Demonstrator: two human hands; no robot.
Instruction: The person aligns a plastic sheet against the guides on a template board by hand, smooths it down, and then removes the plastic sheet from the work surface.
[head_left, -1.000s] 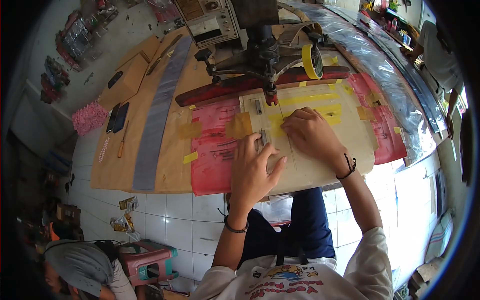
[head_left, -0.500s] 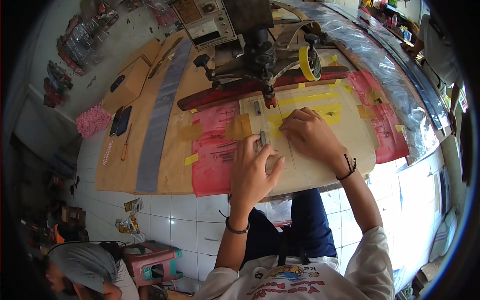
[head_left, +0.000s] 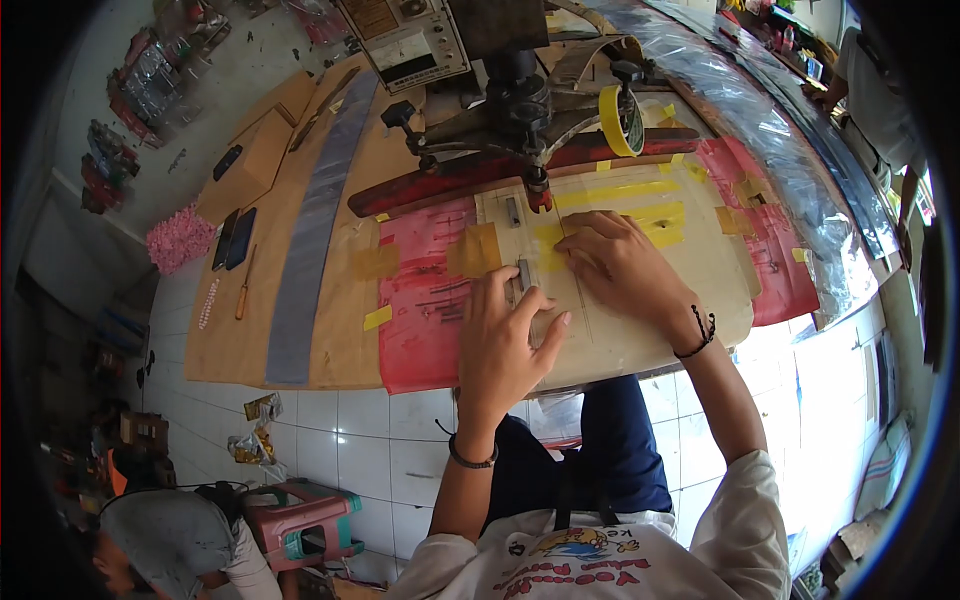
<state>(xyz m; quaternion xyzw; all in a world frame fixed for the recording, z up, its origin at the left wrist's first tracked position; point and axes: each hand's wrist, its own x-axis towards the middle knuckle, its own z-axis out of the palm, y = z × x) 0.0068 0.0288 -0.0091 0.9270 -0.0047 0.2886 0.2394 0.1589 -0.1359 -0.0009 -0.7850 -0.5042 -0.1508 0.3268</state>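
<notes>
My left hand (head_left: 497,340) rests on the pale sheet (head_left: 640,340), thumb and fingers apart. Its fingertips touch the sheet beside a small grey metal bar (head_left: 524,273). A second small bar (head_left: 514,212) lies farther up, out of reach of my fingers. My right hand (head_left: 622,265) bends over the sheet, its fingers curled together with their tips down by the yellow tape (head_left: 655,222). Whatever may be between those fingertips is hidden. Thin lines run along the sheet between my hands. Just beyond them hangs the red-tipped head of a machine (head_left: 539,195).
A red curved bar (head_left: 440,185) spans behind the machine head, and a yellow tape roll (head_left: 621,120) hangs there. Left on the board lie a grey strip (head_left: 310,260), phones (head_left: 238,240) and a wooden-handled tool (head_left: 242,290). One person (head_left: 175,535) bends low at lower left; another stands at right.
My right hand's fingers have shifted slightly on the sheet. My left hand stays at the bar. The view has tilted a little, and the bent person at lower left has moved slightly.
</notes>
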